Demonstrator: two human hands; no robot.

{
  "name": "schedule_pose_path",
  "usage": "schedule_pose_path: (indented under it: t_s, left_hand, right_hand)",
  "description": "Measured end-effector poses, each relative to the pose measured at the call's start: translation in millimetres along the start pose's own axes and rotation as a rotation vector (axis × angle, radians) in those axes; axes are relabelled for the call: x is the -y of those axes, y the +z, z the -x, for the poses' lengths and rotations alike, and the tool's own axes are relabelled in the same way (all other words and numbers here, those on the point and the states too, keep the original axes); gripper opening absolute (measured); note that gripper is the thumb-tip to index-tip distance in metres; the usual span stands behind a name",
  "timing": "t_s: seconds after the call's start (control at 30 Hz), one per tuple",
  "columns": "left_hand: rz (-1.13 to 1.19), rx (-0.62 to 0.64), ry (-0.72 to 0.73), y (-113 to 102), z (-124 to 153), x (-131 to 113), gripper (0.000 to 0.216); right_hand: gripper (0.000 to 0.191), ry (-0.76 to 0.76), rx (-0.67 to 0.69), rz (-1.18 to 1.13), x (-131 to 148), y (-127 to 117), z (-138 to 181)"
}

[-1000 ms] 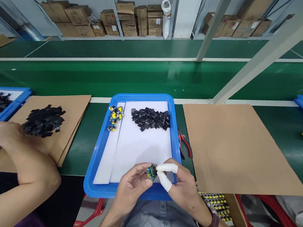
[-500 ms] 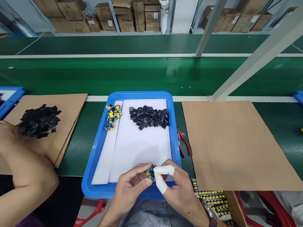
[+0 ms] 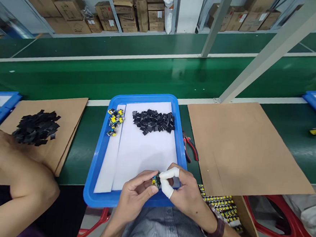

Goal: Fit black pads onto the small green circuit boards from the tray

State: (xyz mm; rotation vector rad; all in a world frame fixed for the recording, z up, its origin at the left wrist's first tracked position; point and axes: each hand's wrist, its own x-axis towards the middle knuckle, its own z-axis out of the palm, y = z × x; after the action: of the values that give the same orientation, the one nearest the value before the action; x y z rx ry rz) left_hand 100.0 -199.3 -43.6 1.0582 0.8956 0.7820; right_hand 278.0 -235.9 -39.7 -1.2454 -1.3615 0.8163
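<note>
Both my hands meet over the near edge of a blue tray (image 3: 102,143) lined with white foam. My left hand (image 3: 135,194) and my right hand (image 3: 181,192), which wears white finger cots on thumb and forefinger, pinch one small green circuit board (image 3: 157,181) with a yellow part between them. At the far end of the tray lies a heap of small black parts (image 3: 152,121). Beside it, at the far left, sit several finished boards with yellow parts (image 3: 113,121).
Red-handled cutters (image 3: 190,146) lie right of the tray. A brown cardboard sheet (image 3: 243,142) covers the bench on the right, with a box of yellow parts (image 3: 222,206) under its near edge. A co-worker's arm (image 3: 19,173) rests at the left by another black heap (image 3: 35,127).
My hands have stayed pinched on the board with small finger shifts. The view has slid slightly as my head moved. The co-worker's hand has drawn a little to the left.
</note>
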Motion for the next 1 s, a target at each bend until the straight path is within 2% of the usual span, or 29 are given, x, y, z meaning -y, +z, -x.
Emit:
schedule_pose_path:
  t_s: [0.13, 0.3, 0.5, 0.63, 0.8, 0.87, 1.0]
  left_hand:
    - [-0.038, -0.006, -0.018, 2, 0, -1, 0.031]
    - [-0.083, -0.094, -0.044, 2, 3, 1, 0.034]
    - [-0.051, -0.089, -0.016, 2, 5, 3, 0.032]
    - [-0.063, -0.091, 0.01, 2, 6, 4, 0.032]
    - [-0.067, -0.118, 0.042, 0, 8, 7, 0.032]
    - [-0.082, -0.133, 0.05, 1, 8, 6, 0.032]
    - [-0.062, -0.13, 0.025, 2, 7, 4, 0.031]
  right_hand:
    - [0.017, -0.024, 0.0, 0.024, -3, 3, 1]
    - [0.025, 0.124, -0.009, -0.117, -6, -1, 4]
    - [0.038, -0.103, 0.069, 0.008, -1, -5, 9]
    - [0.041, -0.147, 0.052, 0.052, -1, -2, 11]
    - [0.05, -0.23, 0.119, 0.07, -4, 3, 14]
    - [0.049, -0.225, 0.14, 0.057, -5, 3, 12]
    - [0.037, -0.102, 0.113, -0.047, -6, -1, 7]
